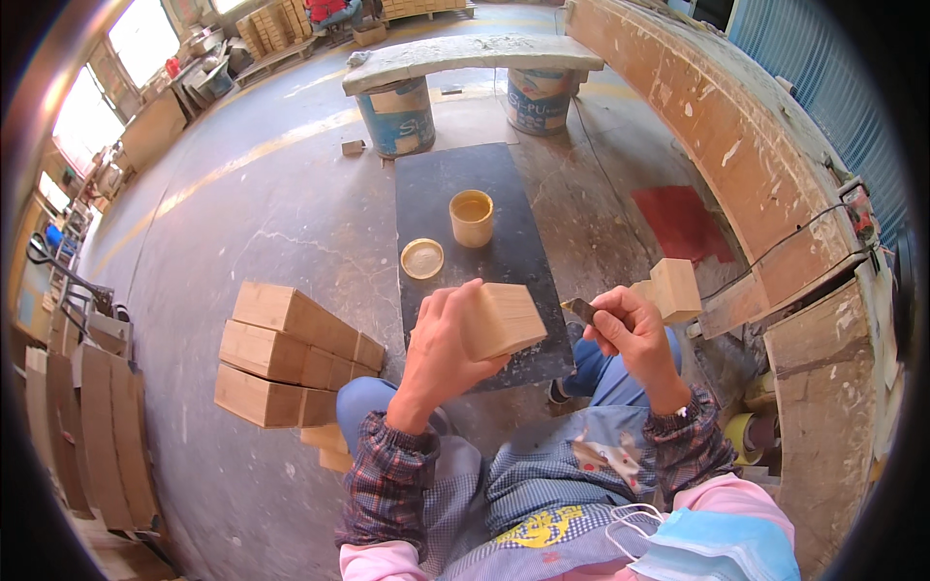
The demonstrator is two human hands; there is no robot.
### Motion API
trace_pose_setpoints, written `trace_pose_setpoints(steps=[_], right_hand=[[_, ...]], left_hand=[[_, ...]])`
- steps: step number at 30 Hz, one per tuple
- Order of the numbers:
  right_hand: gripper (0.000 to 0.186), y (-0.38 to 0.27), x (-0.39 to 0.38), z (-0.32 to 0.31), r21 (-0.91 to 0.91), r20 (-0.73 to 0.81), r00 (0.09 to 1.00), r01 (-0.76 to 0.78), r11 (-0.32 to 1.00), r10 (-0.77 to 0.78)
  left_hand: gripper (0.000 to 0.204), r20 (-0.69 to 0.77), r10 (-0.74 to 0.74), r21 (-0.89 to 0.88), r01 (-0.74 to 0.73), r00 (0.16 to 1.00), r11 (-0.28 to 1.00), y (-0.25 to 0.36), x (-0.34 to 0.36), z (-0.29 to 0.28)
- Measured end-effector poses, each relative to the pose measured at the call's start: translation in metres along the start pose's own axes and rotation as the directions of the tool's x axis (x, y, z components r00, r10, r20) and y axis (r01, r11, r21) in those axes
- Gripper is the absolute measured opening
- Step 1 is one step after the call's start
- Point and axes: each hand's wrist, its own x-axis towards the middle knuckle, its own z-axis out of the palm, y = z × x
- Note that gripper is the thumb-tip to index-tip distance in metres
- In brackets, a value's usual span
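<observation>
I see my left hand [441, 339] wrapped around a pale wooden block [499, 320], fingers curled over its near face and thumb underneath, holding it up over my lap; the block is smooth, square-edged and light tan, with faint grain lines across its upper face. My right hand [630, 334] is pinched tight on a small brush [581, 310], whose dark flat tip points at the block's right corner, just beside it. Past the hands a matte black mat [504, 184] lies on the rough grey concrete floor [281, 203], carrying a round tan pot [472, 218] of amber liquid and, near it, its shallow round lid [422, 259]. To my left sits a stack of long boxy wooden blocks [291, 353], raw and unpainted. Another single cube of the same wood [675, 289] rests by my right wrist, against a worn, paint-chipped curved bench [746, 145]
</observation>
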Motion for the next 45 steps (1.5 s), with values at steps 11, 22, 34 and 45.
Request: trace_pose_setpoints(steps=[11, 22, 34, 45], right_hand=[[0.013, 0.008, -0.018, 0.039, -0.115, -0.003, 0.998, 0.055, 0.992, -0.056], [0.024, 0.011, -0.01, 0.032, -0.239, -0.18, 0.965, 0.145, 0.96, -0.191], [0.021, 0.028, -0.012, -0.007, -0.349, -0.217, 0.935, 0.192, 0.917, -0.279], [0.02, 0.039, -0.005, 0.002, -0.376, -0.204, 0.935, 0.199, 0.905, -0.29]], left_hand=[[0.095, -0.276, -0.299, -0.528, 0.116, 0.914, 0.842, -0.046, -0.04, 0.075], [0.096, -0.165, 0.013, 0.199, 0.02, 0.986, 0.98, -0.003, -0.001, 0.033], [0.128, -0.031, -0.251, 0.251, 0.251, 0.967, 0.935, -0.039, -0.033, 0.022], [0.108, 0.059, -0.457, -0.183, 0.46, 0.887, 0.869, -0.073, -0.062, 0.027]])
